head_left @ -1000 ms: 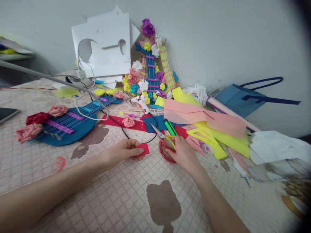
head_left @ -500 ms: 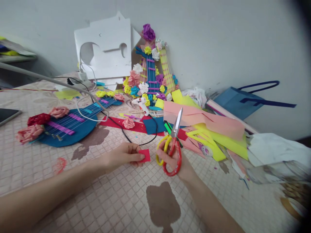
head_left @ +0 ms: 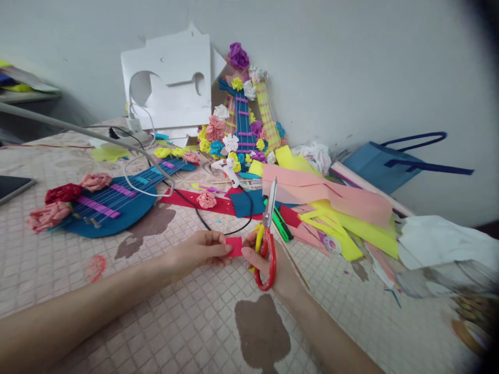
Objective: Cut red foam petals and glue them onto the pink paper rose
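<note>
My left hand (head_left: 208, 249) pinches a small red square (head_left: 234, 246) of paper or felt between thumb and fingers. Close on its other side, my right hand (head_left: 257, 254) has scissors (head_left: 268, 223) hooked in it, with one red and one yellow handle loop. The blades are closed together and point up and away. My right thumb and fingertips are at the right edge of the red square; whether they grip it I cannot tell. Just beyond the hands lie a green utility knife (head_left: 281, 223), a red strip (head_left: 183, 199) and a pink paper flower (head_left: 206, 199).
A blue paper guitar (head_left: 117, 208) with flowers lies at left. A white glue gun (head_left: 226, 169) with a black cord stands behind the hands. Pink (head_left: 327, 187) and yellow sheets (head_left: 351, 223) spread at right. Decorated guitars (head_left: 244, 119) and white foam board (head_left: 171, 78) lean on the wall.
My right hand has moved left to the edge of the red square, and the scissors have swung left with it. The green knife shows more fully. My left hand has stayed nearly still.
</note>
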Motion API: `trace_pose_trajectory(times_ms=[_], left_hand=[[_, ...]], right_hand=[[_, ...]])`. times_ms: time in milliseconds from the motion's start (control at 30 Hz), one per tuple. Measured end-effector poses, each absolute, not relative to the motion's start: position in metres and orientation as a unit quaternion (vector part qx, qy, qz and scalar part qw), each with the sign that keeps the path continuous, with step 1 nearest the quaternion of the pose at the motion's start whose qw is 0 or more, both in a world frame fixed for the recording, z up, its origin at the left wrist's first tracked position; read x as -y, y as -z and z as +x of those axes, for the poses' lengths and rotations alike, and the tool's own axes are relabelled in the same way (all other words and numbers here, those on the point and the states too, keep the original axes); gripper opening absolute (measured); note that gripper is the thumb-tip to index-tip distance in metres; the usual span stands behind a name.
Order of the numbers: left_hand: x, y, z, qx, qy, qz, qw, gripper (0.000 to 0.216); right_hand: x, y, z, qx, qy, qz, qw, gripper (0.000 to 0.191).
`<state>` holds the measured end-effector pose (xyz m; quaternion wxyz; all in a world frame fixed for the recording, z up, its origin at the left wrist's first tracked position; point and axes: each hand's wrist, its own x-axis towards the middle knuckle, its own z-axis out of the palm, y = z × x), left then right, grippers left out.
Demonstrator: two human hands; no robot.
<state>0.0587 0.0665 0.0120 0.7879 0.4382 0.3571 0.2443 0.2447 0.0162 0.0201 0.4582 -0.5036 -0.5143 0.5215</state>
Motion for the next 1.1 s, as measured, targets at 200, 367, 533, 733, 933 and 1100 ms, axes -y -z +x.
trace_pose_trajectory(times_ms=[200,367,533,733,933,1100], left_hand=[[-0.083,-0.021,0.050,-0.353,-0.293,0.288,0.840,0.009],[-0.095,-0.023,0.042,-0.345,-0.312,0.252,0.849,0.011],[-0.102,-0.029,0.037,-0.356,-0.339,0.203,0.847,0.020],[-0.105,-0.037,0.036,-0.364,-0.361,0.186,0.838,0.022],[-0.106,-0.037,0.036,-0.360,-0.361,0.180,0.841,0.022],[-0.107,-0.038,0.037,-0.369,-0.362,0.175,0.838,0.024]], right_hand=[[-0.004,-0.013,0.235,0.438,-0.699,-0.333,0.457,0.055],[0.002,-0.004,0.224,0.385,-0.804,-0.250,0.377,0.069],[0.004,0.004,0.222,0.346,-0.839,-0.222,0.357,0.068],[0.007,0.008,0.222,0.331,-0.861,-0.199,0.331,0.068],[0.007,0.011,0.223,0.337,-0.860,-0.203,0.326,0.072],[0.009,0.016,0.223,0.342,-0.852,-0.211,0.337,0.076]])
